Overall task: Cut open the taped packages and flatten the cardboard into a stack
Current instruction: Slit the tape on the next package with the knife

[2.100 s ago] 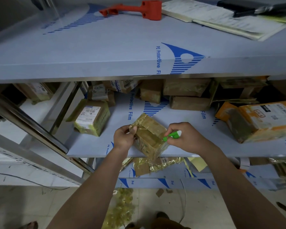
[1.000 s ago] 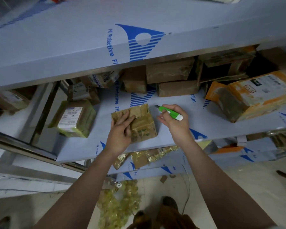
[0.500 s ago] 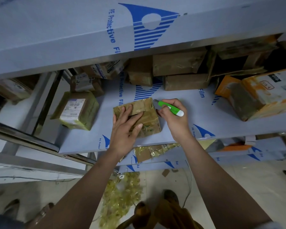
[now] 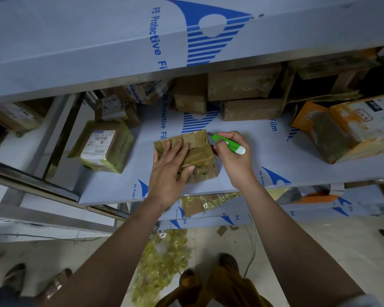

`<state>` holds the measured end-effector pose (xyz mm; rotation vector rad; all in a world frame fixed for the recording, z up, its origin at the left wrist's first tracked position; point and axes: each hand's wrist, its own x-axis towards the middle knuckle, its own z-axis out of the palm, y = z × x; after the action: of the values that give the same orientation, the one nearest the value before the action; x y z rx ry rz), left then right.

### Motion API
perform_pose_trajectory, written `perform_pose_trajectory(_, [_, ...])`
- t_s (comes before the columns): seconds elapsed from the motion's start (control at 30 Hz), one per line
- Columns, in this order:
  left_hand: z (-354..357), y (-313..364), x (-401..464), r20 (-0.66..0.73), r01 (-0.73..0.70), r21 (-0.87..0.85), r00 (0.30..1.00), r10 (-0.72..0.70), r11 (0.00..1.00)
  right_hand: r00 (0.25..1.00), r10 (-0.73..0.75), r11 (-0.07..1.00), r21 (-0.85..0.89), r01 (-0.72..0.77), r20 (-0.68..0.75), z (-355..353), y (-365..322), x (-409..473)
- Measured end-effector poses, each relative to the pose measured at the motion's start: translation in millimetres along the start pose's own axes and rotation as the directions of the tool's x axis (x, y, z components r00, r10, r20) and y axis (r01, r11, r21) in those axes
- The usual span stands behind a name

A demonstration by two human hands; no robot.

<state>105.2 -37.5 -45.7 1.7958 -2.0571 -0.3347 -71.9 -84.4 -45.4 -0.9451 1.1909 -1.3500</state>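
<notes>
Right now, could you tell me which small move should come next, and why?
Probably draw the green-handled utility knife along the tape, since its blade meets the brown taped cardboard package's far corner while the left hand presses it flat.

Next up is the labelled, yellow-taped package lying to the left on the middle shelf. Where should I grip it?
Take the labelled package across its two long side faces, coming from the open front edge of the shelf. It lies flat, label up, with bare shelf around it, so those sides look free, and the label face stays uncovered.
</notes>
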Motion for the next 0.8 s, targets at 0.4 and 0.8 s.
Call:
perform_pose_trajectory(0.4, [0.6,6.2,2.7,0.034,-0.01,0.111,0.999,0.006,0.994,0.997,0.0,0.992,-0.124,0.01,0.077,-8.6,-10.1,-0.5])
perform_pose_trajectory(0.8, [-1.1,8.9,2.5,0.024,-0.015,0.096,1.0,0.012,0.995,0.99,0.013,0.992,-0.123,0.005,0.14,-24.2,-5.7,-15.9])
